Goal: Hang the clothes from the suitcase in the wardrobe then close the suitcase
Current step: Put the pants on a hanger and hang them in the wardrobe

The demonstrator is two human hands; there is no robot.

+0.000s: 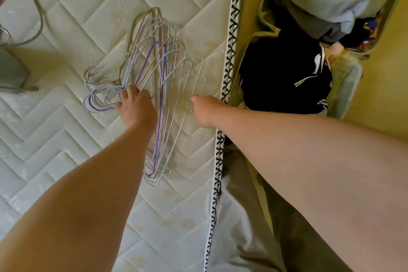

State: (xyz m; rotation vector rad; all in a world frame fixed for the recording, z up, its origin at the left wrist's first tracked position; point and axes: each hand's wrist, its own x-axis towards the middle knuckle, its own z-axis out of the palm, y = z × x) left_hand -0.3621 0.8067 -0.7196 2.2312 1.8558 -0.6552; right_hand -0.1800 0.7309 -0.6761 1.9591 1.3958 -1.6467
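Left hand point(136, 106) grips the hangers point(163, 73) at their necks, long sides running away from the person. Right hand point(204, 111) curls at the outermost wire, grip unclear. Clothes point(284, 77) lie in the suitcase point(261, 15) just right of it.

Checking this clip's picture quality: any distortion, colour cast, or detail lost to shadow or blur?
Head view: wide-angle bowing curves the mattress edge and enlarges the forearms; a warm yellowish cast lies throughout; the black garment in the suitcase is crushed to near-featureless dark; the hangers are fairly sharp, the corners softer.
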